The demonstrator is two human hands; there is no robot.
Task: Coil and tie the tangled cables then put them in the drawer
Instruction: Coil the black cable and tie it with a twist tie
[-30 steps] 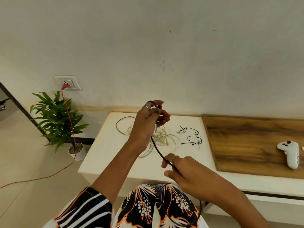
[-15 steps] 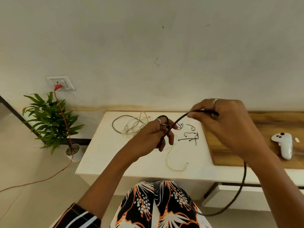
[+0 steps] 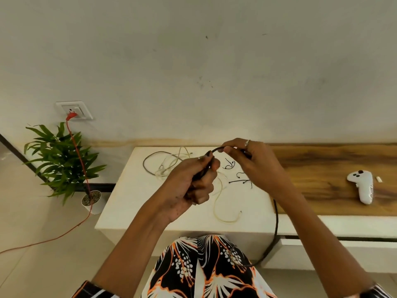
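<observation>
My left hand (image 3: 193, 181) grips the gathered loops of a thick black cable above the white table (image 3: 129, 203). My right hand (image 3: 255, 164) pinches the same black cable (image 3: 276, 224) just to the right and bends it over toward my left hand. The cable's free length hangs down behind my right forearm and curls over my lap. A tangle of pale and grey cables (image 3: 169, 164) lies on the table behind my left hand. One cream cable (image 3: 223, 211) trails toward the front edge. Several short black ties (image 3: 240, 179) lie near the table's middle. A drawer front (image 3: 322, 250) sits slightly open below the tabletop at the right.
A white game controller (image 3: 363, 188) lies on the wooden board (image 3: 322, 173) at the right. A potted green plant (image 3: 62, 158) stands on the floor at the left. A red cord (image 3: 77, 155) runs from the wall socket (image 3: 74, 110) down across the floor.
My right hand has come in leftward and lower, laying the cable over my left hand. My left hand has closed tighter round the loops. The view has shifted slightly.
</observation>
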